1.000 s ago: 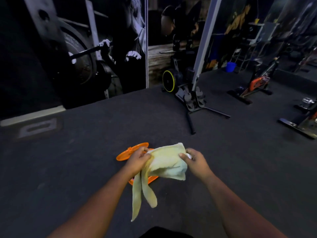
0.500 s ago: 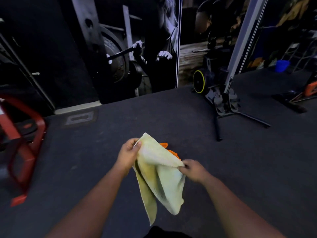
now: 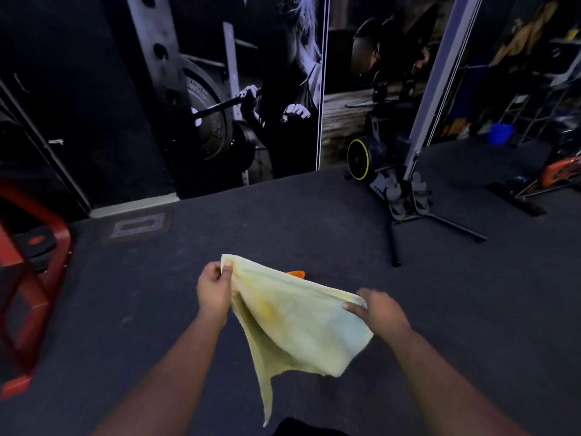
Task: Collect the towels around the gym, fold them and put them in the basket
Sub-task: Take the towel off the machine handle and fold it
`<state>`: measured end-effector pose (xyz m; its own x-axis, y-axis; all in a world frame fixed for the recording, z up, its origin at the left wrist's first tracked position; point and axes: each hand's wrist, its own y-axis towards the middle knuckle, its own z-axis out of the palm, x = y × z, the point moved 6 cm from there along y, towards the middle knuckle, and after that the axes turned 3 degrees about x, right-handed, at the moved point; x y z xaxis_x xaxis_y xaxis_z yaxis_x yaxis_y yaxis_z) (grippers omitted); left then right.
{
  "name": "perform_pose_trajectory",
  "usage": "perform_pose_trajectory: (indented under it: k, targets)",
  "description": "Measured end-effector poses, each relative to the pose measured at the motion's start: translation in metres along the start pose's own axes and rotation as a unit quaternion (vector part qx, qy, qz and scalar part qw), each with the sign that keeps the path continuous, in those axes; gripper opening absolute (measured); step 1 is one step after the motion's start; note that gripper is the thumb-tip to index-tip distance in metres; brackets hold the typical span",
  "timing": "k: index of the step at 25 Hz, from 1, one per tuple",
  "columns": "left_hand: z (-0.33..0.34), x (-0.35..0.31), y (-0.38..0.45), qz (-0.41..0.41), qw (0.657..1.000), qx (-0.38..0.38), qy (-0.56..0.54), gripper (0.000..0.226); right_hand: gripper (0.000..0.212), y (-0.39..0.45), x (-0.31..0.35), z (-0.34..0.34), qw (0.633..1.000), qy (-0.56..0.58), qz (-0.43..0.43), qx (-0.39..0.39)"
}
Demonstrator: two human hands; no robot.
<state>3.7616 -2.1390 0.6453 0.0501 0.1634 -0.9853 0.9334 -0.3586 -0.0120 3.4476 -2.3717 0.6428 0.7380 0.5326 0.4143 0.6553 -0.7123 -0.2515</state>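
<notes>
We see a pale yellow towel (image 3: 295, 322) held in the air above the dark gym floor (image 3: 456, 309), stretched between two bare hands and sagging to a long point that hangs down between the forearms. The left hand (image 3: 213, 289) pinches one upper corner between thumb and curled fingers; the right hand (image 3: 379, 311) grips the opposite corner, its fingers folded over the cloth's edge, and it looks slightly blurred. Just behind the towel's top edge a small piece of an orange object (image 3: 296, 273) shows, the rest of it hidden by the cloth, so we cannot tell what it is. Farther out, a black exercise machine with a yellow-rimmed wheel (image 3: 358, 158) stands on the floor at the upper right, its pale upright rail (image 3: 440, 77) leaning toward the ceiling and its foot bars spread on the floor. A large wall mural of a person lifting a barbell (image 3: 251, 99) covers the wall behind. A red metal frame (image 3: 34, 256) stands at the left edge, a blue bucket (image 3: 502, 133) sits far back on the right, and an orange machine (image 3: 562, 171) shows at the right edge
</notes>
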Motion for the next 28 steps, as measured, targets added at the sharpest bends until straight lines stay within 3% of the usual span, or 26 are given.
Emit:
perform_pose_trajectory:
  k: [3,6,10,12,13,16,17,20,23,28]
  targets:
    - [-0.001,0.013,0.008,-0.009,1.000,0.017,0.003,0.028,0.014,-0.002,0.011,0.007,0.972,0.235,-0.015,0.006]
    - [0.019,0.012,-0.011,-0.011,0.995,0.096,-0.011,0.025,0.030,-0.005,0.042,0.010,0.891,0.452,-0.033,0.026]
    - [0.050,0.001,-0.042,0.015,0.975,0.220,-0.032,0.019,0.023,-0.010,0.088,0.009,0.845,0.522,-0.064,0.095]
    - [0.057,-0.007,-0.053,0.019,0.966,0.255,-0.033,0.011,0.031,-0.009,0.108,0.009,0.866,0.471,-0.115,0.126]
    - [0.061,-0.009,-0.057,0.020,0.960,0.275,-0.038,0.013,0.033,-0.006,0.113,0.009,0.893,0.414,-0.138,0.108]
    - [0.066,-0.021,-0.066,0.037,0.948,0.316,-0.020,0.018,0.015,0.005,0.127,0.000,0.972,0.172,-0.151,-0.057]
    - [0.067,-0.026,-0.068,0.045,0.947,0.319,-0.014,0.019,0.012,0.005,0.131,-0.005,0.979,0.111,-0.136,-0.104]
    - [0.067,-0.037,-0.073,0.055,0.942,0.331,-0.017,0.019,0.031,0.008,0.143,-0.010,0.980,0.019,-0.123,-0.158]
    - [0.064,-0.033,-0.068,0.054,0.938,0.341,-0.028,0.020,0.039,0.013,0.152,-0.009,0.981,-0.051,-0.124,-0.141]
    - [0.050,-0.032,-0.044,0.083,0.953,0.290,0.035,0.015,0.032,0.023,0.154,-0.013,0.977,-0.112,-0.147,-0.110]
